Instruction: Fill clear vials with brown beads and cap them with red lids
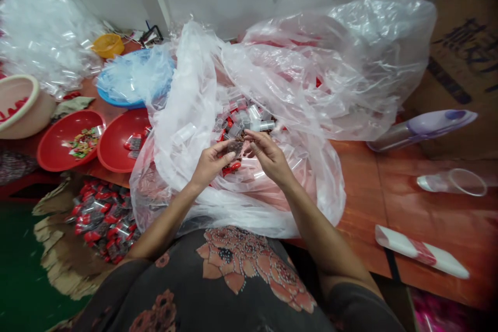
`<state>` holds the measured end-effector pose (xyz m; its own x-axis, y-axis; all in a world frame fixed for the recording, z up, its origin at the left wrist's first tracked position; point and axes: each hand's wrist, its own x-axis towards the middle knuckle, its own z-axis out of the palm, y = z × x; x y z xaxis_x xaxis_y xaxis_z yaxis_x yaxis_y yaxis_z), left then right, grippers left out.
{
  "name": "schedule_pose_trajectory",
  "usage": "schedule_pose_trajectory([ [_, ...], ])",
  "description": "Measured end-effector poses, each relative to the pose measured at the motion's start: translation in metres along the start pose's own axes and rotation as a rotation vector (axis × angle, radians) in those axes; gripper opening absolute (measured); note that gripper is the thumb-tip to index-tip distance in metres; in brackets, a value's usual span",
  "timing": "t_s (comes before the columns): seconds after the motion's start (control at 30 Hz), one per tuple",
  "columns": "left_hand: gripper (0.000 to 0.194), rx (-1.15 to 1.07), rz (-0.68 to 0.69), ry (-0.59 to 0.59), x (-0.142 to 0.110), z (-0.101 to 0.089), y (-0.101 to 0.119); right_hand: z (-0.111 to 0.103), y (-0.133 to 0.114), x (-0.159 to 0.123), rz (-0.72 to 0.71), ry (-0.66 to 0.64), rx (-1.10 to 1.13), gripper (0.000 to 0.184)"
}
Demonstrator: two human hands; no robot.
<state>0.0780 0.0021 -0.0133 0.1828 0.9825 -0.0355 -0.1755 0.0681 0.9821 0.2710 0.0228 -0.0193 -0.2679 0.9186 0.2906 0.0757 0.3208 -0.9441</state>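
My left hand (212,163) and my right hand (268,155) meet above the mouth of a large clear plastic bag (194,88). Between their fingertips is a small dark brown item (236,146), partly hidden by my fingers, and both hands pinch it. Just beyond my fingers, a heap of small clear plastic tubes (252,119) lies inside the bag. Red pieces (230,167) show among them below my left hand. The folds of the bag surround my forearms on both sides.
Left of the bag are two red basins (66,148), one holding colourful wrappers, plus a blue basin (116,96) and a beige basin (23,106). Red-and-dark packets (103,218) lie on cardboard at lower left. A clear cup (453,181) lies on the orange table (361,192).
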Motion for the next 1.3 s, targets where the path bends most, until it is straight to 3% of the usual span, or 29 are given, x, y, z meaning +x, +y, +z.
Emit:
schedule_pose_trajectory([
  [0.17, 0.047, -0.109, -0.050, -0.047, -0.002, 0.000, -0.004, 0.003, 0.003, 0.001, -0.016, -0.011, -0.037, 0.035],
  [0.37, 0.048, -0.162, -0.097, -0.085, -0.001, -0.004, -0.007, -0.001, 0.002, 0.007, -0.138, -0.111, -0.214, 0.027],
  [0.57, 0.048, -0.185, -0.150, -0.113, -0.002, -0.005, -0.008, -0.008, 0.006, 0.007, 0.016, -0.209, -0.185, 0.027],
  [0.7, 0.047, -0.153, -0.139, -0.116, -0.003, -0.004, -0.007, -0.012, 0.006, 0.007, -0.047, -0.282, -0.230, 0.032],
  [0.8, 0.046, -0.109, -0.137, -0.114, -0.004, -0.004, -0.008, -0.013, 0.006, 0.007, -0.057, -0.270, -0.245, 0.025],
  [1.03, 0.047, -0.117, -0.191, -0.133, -0.006, -0.005, -0.014, -0.016, 0.010, 0.003, 0.141, -0.269, -0.097, 0.020],
  [1.3, 0.046, -0.140, -0.210, -0.183, -0.005, -0.006, -0.011, -0.021, 0.012, 0.002, 0.082, -0.302, -0.111, 0.022],
])
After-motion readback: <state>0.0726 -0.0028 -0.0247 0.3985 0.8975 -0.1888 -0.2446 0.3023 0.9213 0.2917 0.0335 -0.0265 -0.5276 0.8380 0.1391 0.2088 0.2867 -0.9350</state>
